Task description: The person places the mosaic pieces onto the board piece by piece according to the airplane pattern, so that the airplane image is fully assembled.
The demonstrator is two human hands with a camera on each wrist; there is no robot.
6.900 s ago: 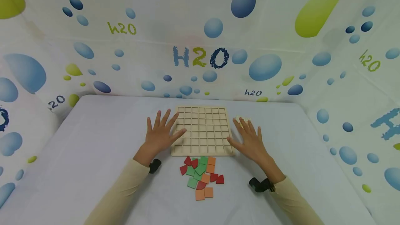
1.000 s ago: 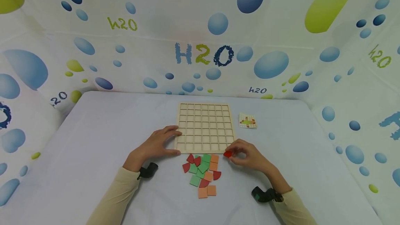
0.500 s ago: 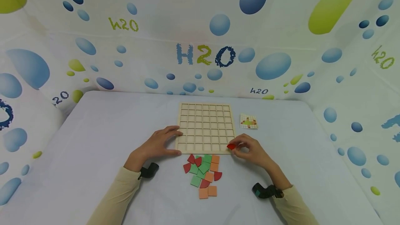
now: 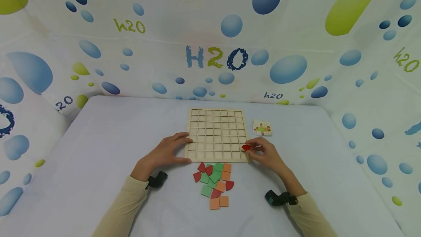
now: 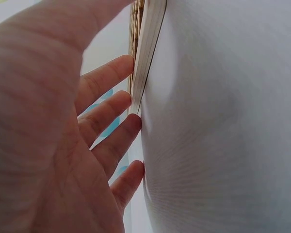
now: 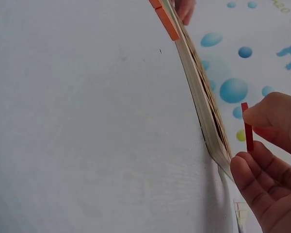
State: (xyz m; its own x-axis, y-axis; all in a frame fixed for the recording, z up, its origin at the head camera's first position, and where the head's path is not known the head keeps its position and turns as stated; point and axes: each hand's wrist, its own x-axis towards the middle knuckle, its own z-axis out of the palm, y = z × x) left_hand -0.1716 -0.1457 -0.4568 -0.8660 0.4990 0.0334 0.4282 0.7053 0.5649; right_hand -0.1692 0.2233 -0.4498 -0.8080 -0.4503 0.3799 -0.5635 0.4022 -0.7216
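Observation:
A red quarter-circle tile (image 4: 246, 147) is pinched between the thumb and fingers of my right hand (image 4: 265, 153), just above the near right corner of a wooden grid board (image 4: 213, 131). In the right wrist view the red tile (image 6: 248, 127) appears edge-on, apart from the board's surface. My left hand (image 4: 163, 154) rests at the board's left edge, fingers spread and fairly straight. The left wrist view shows its fingertips (image 5: 123, 99) touching the board's side (image 5: 150, 46).
Several loose green (image 4: 206, 190), orange (image 4: 214, 203) and red tiles (image 4: 229, 185) lie in front of the board, some overlapping. A small pattern card (image 4: 262, 127) lies right of the board. A printed curtain (image 4: 148, 46) stands behind the white table (image 4: 125, 127).
My right hand has come down from above the card and picked up a red tile, then carried it up and right over the board's corner. My left hand has moved to the board's left edge.

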